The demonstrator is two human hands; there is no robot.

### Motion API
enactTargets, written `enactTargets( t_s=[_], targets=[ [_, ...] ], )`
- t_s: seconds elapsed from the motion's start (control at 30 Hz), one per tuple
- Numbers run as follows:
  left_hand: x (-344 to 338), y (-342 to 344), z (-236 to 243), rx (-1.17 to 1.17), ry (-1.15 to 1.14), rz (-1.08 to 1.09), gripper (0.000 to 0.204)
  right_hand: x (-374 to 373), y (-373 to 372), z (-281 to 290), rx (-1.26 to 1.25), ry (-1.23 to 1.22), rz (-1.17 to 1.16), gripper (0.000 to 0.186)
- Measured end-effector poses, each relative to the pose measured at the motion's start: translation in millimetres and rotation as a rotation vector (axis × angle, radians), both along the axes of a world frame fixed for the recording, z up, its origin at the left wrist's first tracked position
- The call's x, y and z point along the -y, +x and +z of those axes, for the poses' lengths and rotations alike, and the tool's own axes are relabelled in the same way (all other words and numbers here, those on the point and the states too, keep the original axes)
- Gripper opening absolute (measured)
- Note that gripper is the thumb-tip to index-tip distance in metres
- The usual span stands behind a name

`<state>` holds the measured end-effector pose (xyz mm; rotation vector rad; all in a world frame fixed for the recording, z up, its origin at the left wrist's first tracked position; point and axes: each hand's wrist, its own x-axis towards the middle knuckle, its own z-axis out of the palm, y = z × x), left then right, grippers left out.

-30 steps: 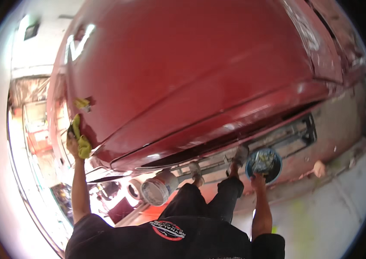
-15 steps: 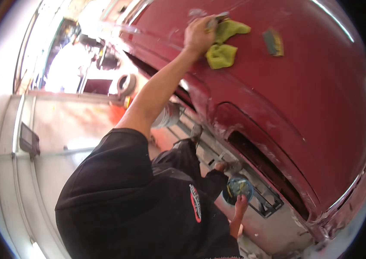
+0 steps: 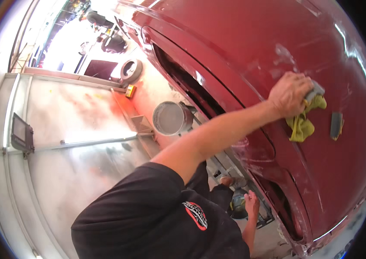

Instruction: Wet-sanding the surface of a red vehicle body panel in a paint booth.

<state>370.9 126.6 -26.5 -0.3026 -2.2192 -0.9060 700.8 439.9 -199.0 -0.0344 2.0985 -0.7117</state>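
My left hand [image 3: 288, 94] grips a grey pad [image 3: 315, 90] and a crumpled yellow-green cloth [image 3: 300, 128] on the red car panel [image 3: 278, 34]. Just right of the cloth, a dark grey sanding block [image 3: 336, 125] with a yellowish edge lies on the panel. Lower down, beside the car, my right hand [image 3: 252, 202] has its fingers curled over a small blue bucket [image 3: 238, 206]; what they grip, if anything, is hard to make out.
A grey bucket [image 3: 170, 117] stands on the floor beside the car, with a tire [image 3: 131, 70] and yellow box [image 3: 130, 90] farther back. A pale booth wall [image 3: 70, 112] carries a lamp [image 3: 21, 133]. People [image 3: 111, 42] are at the bright opening.
The view has swung round. My left hand has moved with the pad and cloth across the panel, closer to the loose sanding block. My right hand remains low by the blue bucket.
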Motion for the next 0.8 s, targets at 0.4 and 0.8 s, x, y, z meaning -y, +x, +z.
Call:
enactTargets(
  t_s=[0.4,0.8],
  targets=[
    [20.6,-12.9,16.0,0.382,0.513,-0.178,0.030,168.3,-195.0,260.0,-1.139,-0.382,-0.451,0.040],
    [143.2,51.3,24.3,0.540,1.525,-0.397,0.037,189.3,-279.5,163.0,-1.308,0.191,-0.105,0.066]
  ],
)
